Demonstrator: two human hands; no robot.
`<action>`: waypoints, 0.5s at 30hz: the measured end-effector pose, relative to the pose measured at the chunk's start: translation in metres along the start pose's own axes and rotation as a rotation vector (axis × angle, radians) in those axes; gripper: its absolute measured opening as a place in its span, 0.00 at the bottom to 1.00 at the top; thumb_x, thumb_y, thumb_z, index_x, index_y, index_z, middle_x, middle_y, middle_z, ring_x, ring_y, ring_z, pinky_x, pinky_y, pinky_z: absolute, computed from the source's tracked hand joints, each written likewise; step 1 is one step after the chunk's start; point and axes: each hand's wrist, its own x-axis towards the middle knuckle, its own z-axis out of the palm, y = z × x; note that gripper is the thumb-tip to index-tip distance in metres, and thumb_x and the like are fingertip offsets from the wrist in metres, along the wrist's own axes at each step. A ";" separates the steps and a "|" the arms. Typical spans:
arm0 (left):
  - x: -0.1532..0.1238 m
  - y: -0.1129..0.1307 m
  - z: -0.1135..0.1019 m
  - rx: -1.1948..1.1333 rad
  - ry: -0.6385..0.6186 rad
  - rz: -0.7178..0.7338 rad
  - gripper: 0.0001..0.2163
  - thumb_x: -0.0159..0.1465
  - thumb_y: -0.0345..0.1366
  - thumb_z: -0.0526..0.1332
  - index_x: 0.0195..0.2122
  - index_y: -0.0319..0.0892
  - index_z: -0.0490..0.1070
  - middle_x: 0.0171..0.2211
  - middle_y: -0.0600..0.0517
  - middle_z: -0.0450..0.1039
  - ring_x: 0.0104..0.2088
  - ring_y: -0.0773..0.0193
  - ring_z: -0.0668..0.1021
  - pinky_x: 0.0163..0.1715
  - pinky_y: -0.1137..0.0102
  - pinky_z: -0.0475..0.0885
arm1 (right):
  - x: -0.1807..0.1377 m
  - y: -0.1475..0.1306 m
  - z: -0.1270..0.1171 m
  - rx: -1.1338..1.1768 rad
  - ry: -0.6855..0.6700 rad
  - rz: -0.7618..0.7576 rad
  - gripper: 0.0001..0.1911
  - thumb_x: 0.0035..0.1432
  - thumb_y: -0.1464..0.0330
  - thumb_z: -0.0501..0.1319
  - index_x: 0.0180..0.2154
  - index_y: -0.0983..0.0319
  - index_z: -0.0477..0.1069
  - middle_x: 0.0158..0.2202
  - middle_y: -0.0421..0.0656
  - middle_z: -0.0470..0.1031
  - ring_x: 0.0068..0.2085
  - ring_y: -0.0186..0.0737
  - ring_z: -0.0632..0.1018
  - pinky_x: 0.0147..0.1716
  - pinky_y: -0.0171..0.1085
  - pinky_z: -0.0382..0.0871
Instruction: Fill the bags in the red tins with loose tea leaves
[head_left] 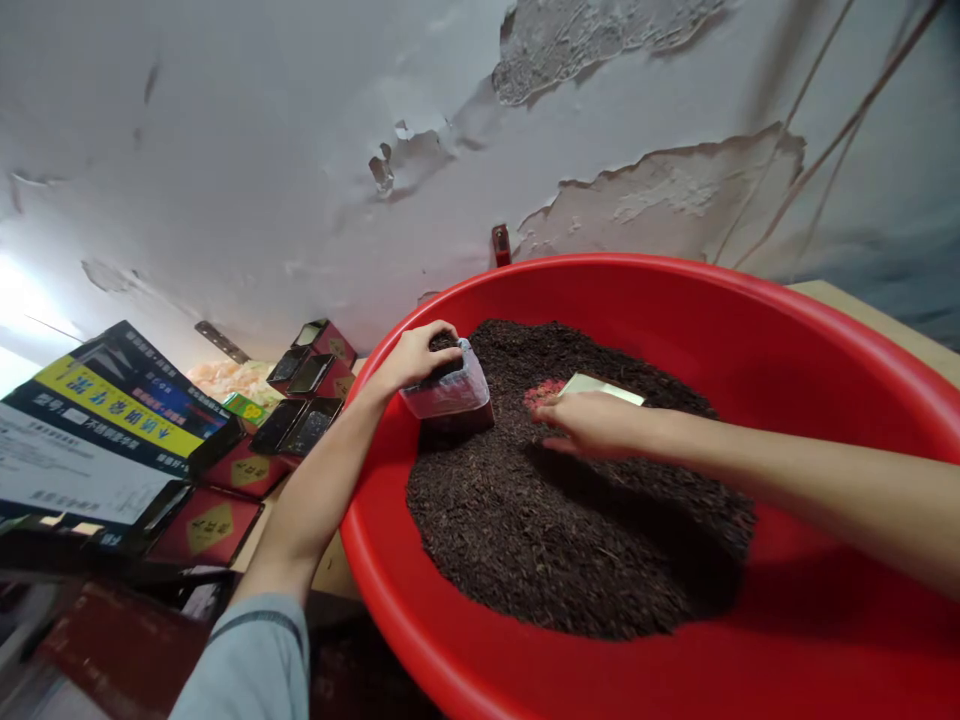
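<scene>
A big red tub [652,265] holds a heap of dark, loose dried leaves [570,540] that look like tea. On the heap's left side stands a small dark-red box [469,418], lined with a clear plastic bag [450,390] and filled with the leaves. My left hand [420,352] is closed over its near-left edge, fingers curled onto the leaves at the opening. Low over the middle of the heap, my right hand [589,422] is closed on a flat-sided piece [600,387] with a pale gold face and a red patterned part; the hand hides much of it.
Left of the tub, several red boxes [240,465] with gold labels stand, some with dark tops. Beside them is a large black, yellow and white printed carton [105,430]. Behind rises a peeling wall [300,180], with cords [840,135] at right.
</scene>
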 end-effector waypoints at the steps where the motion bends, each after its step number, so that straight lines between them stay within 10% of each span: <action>1: 0.001 -0.005 0.001 -0.003 -0.006 -0.008 0.09 0.63 0.37 0.66 0.43 0.43 0.74 0.44 0.51 0.79 0.44 0.61 0.78 0.52 0.65 0.71 | -0.001 -0.002 -0.002 -0.023 -0.053 -0.001 0.15 0.62 0.63 0.64 0.49 0.60 0.80 0.43 0.51 0.83 0.45 0.52 0.83 0.40 0.41 0.74; 15: 0.002 -0.024 -0.006 0.124 -0.190 0.141 0.10 0.56 0.30 0.67 0.40 0.40 0.76 0.41 0.50 0.79 0.41 0.63 0.78 0.45 0.69 0.70 | -0.004 -0.002 -0.005 0.129 -0.244 -0.037 0.23 0.65 0.60 0.61 0.58 0.64 0.74 0.51 0.55 0.79 0.50 0.54 0.81 0.49 0.44 0.74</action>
